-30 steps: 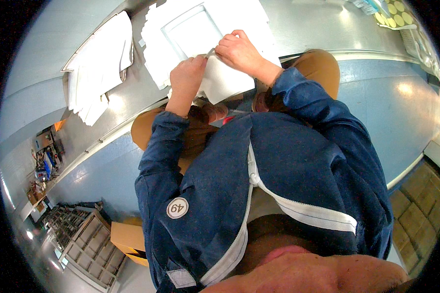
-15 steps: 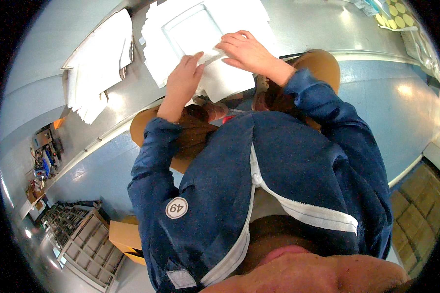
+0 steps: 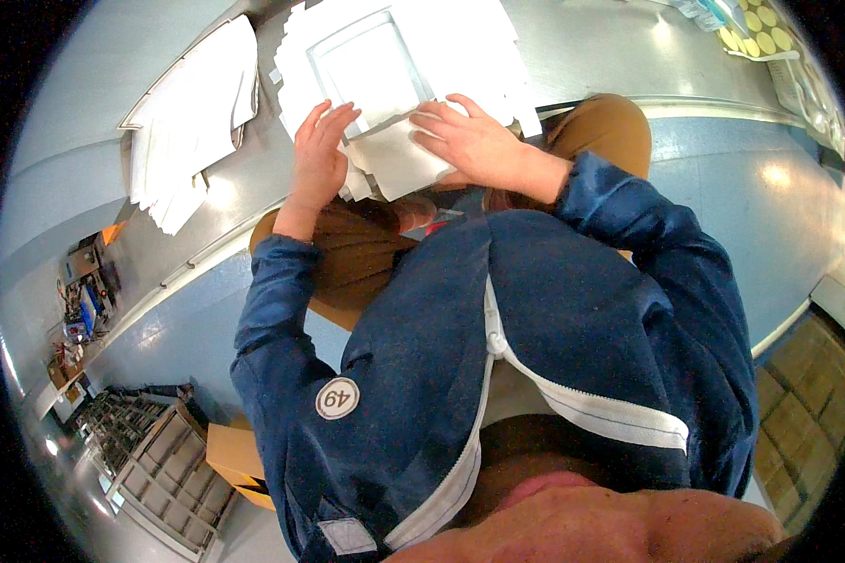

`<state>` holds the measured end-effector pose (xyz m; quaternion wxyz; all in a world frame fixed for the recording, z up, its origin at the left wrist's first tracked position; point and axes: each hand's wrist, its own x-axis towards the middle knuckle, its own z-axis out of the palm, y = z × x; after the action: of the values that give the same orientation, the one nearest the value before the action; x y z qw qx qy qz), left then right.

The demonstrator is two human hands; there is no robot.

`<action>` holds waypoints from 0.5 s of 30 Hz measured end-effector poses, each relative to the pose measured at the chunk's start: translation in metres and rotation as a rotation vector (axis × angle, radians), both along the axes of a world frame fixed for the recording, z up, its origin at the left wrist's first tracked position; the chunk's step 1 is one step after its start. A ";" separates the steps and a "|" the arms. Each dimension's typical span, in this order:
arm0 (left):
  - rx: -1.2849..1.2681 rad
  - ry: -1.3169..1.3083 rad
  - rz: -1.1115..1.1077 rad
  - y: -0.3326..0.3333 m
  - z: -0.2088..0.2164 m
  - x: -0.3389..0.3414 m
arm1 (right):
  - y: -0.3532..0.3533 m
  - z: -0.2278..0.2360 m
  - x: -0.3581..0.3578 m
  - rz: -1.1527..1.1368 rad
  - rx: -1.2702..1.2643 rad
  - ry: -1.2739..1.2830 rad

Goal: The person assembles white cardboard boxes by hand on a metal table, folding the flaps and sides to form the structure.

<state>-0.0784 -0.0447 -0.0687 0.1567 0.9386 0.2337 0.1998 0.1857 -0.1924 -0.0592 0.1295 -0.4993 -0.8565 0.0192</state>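
White cardboard box blank (image 3: pixel 479 56), lying flat in front of the seated worker on a stainless-steel counter (image 3: pixel 601 61), with its near flap (image 3: pixel 399 155) between the two hands. The governing relation is that of hands to flap: the left hand (image 3: pixel 321 145) stands just beside the left edge, while the right hand (image 3: pixel 474 145) overlaps the right edge and is therefore the nearer of the two. Left-hand fingers are spread and grip nothing visible; right-hand fingers are extended and parted, their tips at the flap's far right part, though whether they press on it cannot be told.

Beyond the flap, farther from the worker, lies the rectangular recessed panel (image 3: pixel 371 70). Its long axis appears to run near to far, the far end leaning left, although lens curvature makes the proportions uncertain. The flap reaches toward the counter's near edge, above the lap and between the brown-trousered knees.

Room is unequal on the two sides. To the left, only a strip of steel separates the blank from a stack of white cardboard sheets (image 3: pixel 192 103); to the right, a wider steel stretch extends toward yellow discs (image 3: pixel 760 28) at the far right.
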 end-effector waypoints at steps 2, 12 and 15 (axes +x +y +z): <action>-0.049 0.098 -0.038 -0.002 -0.001 -0.008 | -0.003 -0.005 -0.005 0.123 -0.094 0.067; -0.031 0.173 -0.119 0.004 -0.013 -0.005 | 0.001 -0.040 -0.021 0.054 -0.084 -0.036; -0.001 0.209 -0.122 0.008 -0.016 -0.008 | 0.007 -0.032 -0.018 0.086 -0.069 0.008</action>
<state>-0.0863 -0.0369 -0.0848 0.1437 0.9666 0.1915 0.0909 0.1680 -0.1856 -0.0917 0.1146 -0.4662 -0.8754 0.0564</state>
